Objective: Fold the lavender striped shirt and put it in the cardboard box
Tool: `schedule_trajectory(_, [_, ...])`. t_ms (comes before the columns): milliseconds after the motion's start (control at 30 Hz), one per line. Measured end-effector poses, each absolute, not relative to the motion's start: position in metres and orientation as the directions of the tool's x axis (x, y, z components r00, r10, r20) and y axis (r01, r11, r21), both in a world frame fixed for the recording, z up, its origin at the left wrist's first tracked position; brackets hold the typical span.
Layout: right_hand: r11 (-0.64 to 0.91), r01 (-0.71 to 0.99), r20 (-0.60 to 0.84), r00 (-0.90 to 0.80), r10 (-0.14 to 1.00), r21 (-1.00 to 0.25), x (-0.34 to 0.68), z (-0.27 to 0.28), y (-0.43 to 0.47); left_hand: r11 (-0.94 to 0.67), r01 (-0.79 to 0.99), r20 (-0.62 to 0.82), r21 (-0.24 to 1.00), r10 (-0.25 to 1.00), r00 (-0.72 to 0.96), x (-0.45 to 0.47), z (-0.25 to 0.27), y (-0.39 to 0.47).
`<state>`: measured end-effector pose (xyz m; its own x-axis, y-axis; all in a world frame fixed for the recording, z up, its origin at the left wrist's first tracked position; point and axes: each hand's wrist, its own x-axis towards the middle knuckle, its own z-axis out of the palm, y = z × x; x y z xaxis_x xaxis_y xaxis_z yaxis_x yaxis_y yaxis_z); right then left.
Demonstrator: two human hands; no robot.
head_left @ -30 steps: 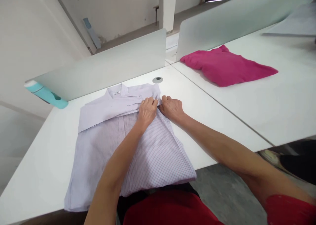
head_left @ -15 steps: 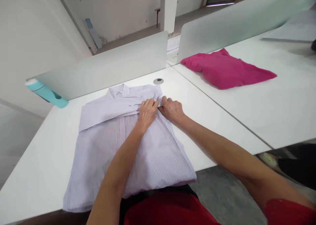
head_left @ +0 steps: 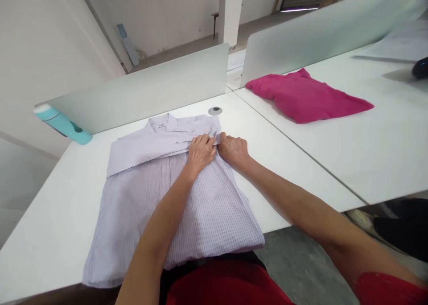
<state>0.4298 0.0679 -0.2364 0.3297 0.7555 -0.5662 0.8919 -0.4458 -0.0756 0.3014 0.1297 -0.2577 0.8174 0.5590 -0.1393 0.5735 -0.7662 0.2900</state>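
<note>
A pale striped shirt (head_left: 133,224) lies spread on the white table, its collar toward the divider and its lower edge at the table's front. One sleeve is laid across the upper part of the shirt. My left hand (head_left: 202,151) is closed on the sleeve fabric near the shirt's right side, fingers curled. Right beside it, my right hand (head_left: 234,150) grips the cloth at that side edge, thumb and fingers pressed together. The fingertips of both hands are partly hidden in the folds.
A turquoise bottle-shaped object (head_left: 63,124) leans at the left end of the frosted divider (head_left: 160,84). On the adjoining table lies a folded magenta cloth (head_left: 307,97). A round cable grommet (head_left: 215,111) sits beyond the shirt. A dark object (head_left: 420,68) stands at the far right.
Both hands keep nearly the same place on the shirt. The right fingers have shifted slightly at the cloth's edge, and the camera view has moved a little.
</note>
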Motion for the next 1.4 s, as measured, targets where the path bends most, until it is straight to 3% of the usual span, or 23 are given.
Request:
schedule_trajectory(367, [-0.498, 0.862, -0.625, 0.339, 0.703, -0.093, 0.445, -0.227, 0.062, -0.765, 0.556, -0.244, 0.325, 0.501, 0.831, 0.302, -0.252, 0.122])
schedule_trajectory(467, [-0.605, 0.784, -0.581, 0.43, 0.691, -0.139, 0.452, -0.226, 0.055, -0.761, 0.552, -0.271, 0.34, 0.482, 0.833, 0.301, -0.246, 0.117])
schedule_trajectory(533, [-0.616, 0.745, -0.466, 0.464, 0.753, -0.254, 0.453, -0.228, 0.05, -0.768, 0.539, -0.264, 0.346, 0.471, 0.842, 0.297, -0.239, 0.115])
schedule_trajectory(633, [-0.409, 0.803, -0.206, 0.353, 0.913, -0.433, 0.449, -0.236, 0.042, -0.771, 0.526, -0.212, 0.359, 0.481, 0.851, 0.279, -0.225, 0.117])
schedule_trajectory(733, [-0.141, 0.868, -0.091, 0.111, 0.99, -0.476, 0.445, -0.249, 0.037, -0.73, 0.593, -0.197, 0.341, 0.561, 0.804, 0.241, -0.214, 0.132])
schedule_trajectory(833, [-0.111, 0.876, -0.178, 0.029, 0.984, -0.47, 0.446, -0.26, 0.036, -0.648, 0.721, -0.245, 0.244, 0.678, 0.693, 0.184, -0.207, 0.155])
schedule_trajectory(1033, [-0.175, 0.872, -0.298, 0.035, 0.954, -0.457, 0.447, -0.26, 0.037, -0.309, 0.948, -0.372, -0.073, 0.891, 0.261, 0.06, -0.191, 0.184])
schedule_trajectory(1133, [-0.195, 0.871, -0.3, 0.058, 0.952, -0.452, 0.446, -0.259, 0.037, -0.115, 0.981, -0.46, -0.154, 0.887, 0.032, 0.017, -0.182, 0.186])
schedule_trajectory(1233, [-0.203, 0.868, -0.303, 0.063, 0.951, -0.454, 0.446, -0.263, 0.036, 0.038, 0.97, -0.449, -0.24, 0.881, -0.146, -0.003, -0.175, 0.189])
schedule_trajectory(1400, [-0.184, 0.86, -0.289, 0.044, 0.956, -0.476, 0.448, -0.267, 0.036, 0.14, 0.948, -0.413, -0.287, 0.875, -0.254, -0.006, -0.17, 0.206])
